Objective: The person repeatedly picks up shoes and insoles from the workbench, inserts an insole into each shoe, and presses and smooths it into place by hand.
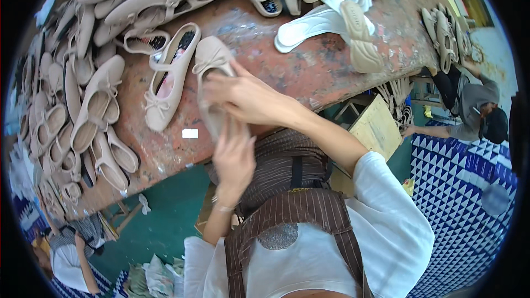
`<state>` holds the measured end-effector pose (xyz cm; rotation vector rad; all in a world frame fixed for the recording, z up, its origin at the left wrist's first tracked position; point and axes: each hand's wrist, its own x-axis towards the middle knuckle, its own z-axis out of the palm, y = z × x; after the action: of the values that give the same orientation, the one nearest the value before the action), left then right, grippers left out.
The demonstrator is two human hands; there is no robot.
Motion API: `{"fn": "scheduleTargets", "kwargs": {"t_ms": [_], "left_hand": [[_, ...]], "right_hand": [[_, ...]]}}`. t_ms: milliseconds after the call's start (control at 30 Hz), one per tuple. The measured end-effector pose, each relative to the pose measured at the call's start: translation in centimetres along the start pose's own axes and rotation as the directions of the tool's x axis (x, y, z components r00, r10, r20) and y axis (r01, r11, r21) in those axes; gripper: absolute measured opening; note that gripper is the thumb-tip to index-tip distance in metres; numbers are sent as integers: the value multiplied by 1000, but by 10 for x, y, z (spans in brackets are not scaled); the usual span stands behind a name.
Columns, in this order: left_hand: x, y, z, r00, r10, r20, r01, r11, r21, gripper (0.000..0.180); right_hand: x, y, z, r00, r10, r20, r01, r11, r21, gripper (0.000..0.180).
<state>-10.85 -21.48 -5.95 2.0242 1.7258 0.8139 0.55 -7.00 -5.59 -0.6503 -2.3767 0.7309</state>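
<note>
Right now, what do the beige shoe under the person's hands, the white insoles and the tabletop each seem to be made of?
Beige shoe: probably leather or imitation leather, fairly matt, judging by its smooth, even surface. White insoles: perhaps foam with a smooth cover, given their padded contours. Tabletop: possibly painted wood; its reddish finish looks worn and stained.
</note>
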Motion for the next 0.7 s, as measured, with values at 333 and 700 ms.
{"fn": "scheduleTargets", "kwargs": {"t_ms": [333, 700], "left_hand": [[50, -98, -275, 699, 82, -710, 394, 784, 479, 36], [140, -112, -67, 994, 79, 70, -103, 855, 507, 44]], "right_hand": [[-110, 59, -140, 490, 405, -772, -869, 166, -465, 78], [-129, 43, -173, 322, 934, -152, -523, 310, 794, 38]]}}
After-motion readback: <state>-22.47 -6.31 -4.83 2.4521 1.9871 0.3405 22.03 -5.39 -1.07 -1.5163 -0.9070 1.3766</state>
